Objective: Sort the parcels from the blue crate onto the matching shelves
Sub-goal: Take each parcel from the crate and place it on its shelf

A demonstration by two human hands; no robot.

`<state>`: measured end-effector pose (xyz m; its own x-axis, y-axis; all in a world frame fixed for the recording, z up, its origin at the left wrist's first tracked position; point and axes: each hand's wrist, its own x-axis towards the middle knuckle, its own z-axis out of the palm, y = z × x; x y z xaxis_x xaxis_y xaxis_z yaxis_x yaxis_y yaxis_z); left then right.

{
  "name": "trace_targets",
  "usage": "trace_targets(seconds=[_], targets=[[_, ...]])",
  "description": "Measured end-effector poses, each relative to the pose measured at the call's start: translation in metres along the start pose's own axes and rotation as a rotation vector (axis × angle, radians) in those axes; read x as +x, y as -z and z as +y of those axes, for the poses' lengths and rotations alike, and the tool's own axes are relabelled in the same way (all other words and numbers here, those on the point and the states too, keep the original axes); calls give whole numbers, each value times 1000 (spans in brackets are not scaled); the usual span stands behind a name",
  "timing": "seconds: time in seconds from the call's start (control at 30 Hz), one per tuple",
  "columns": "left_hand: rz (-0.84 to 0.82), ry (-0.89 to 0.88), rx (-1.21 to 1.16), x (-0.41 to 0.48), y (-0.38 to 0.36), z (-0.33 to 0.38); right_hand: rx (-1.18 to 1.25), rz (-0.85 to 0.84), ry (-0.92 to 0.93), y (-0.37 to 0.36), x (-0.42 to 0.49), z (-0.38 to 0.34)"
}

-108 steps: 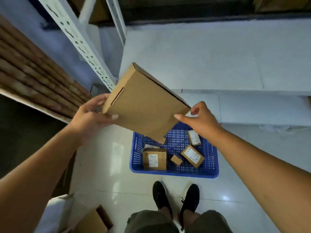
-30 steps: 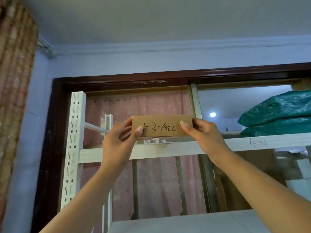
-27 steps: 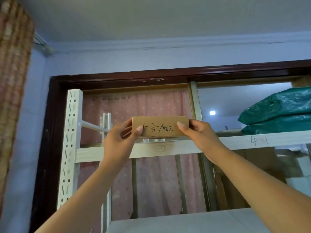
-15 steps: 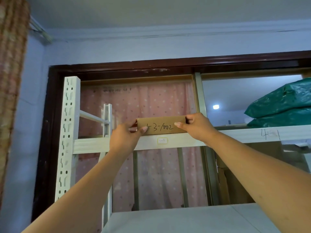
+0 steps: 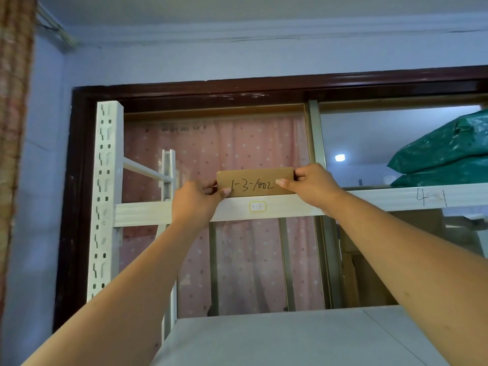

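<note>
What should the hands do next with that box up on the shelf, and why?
Probably slide the cardboard box a bit further back, then let go. Its writing reads 1-3-1002 and the shelf label just below reads 1-3, so it matches. The left hand and right hand grip its ends, and it sits at the shelf's front edge.

We see the parcel sitting on the front edge of the upper shelf, directly above the shelf label, with our left hand at its left end and our right hand at its right end. Far along the same shelf toward its right end lie two stacked bags, well apart from the parcel. The rack's upright post stands at the shelf's left end, a curtain hangs behind the rack, and a lower shelf lies below.
</note>
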<state>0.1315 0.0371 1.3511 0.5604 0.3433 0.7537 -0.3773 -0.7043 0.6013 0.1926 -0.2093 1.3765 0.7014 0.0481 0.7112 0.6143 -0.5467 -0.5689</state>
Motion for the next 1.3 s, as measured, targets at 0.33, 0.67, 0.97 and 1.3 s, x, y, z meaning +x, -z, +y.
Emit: trace_targets(seconds=[0.33,0.67,0.97,1.3], targets=[[147,-46,-319,-88,-3,19,520,136,51,-12,-92,-9],[-103,51,-435,-191,-22,-12,658,-107,-92,-36,-202,37],[-325,345,-441,-380,-61,-82,647,-205,-482,-73,-392,122],[-417,721,-348,-541,-88,-176,491,-392,-796,-142,-536,196]])
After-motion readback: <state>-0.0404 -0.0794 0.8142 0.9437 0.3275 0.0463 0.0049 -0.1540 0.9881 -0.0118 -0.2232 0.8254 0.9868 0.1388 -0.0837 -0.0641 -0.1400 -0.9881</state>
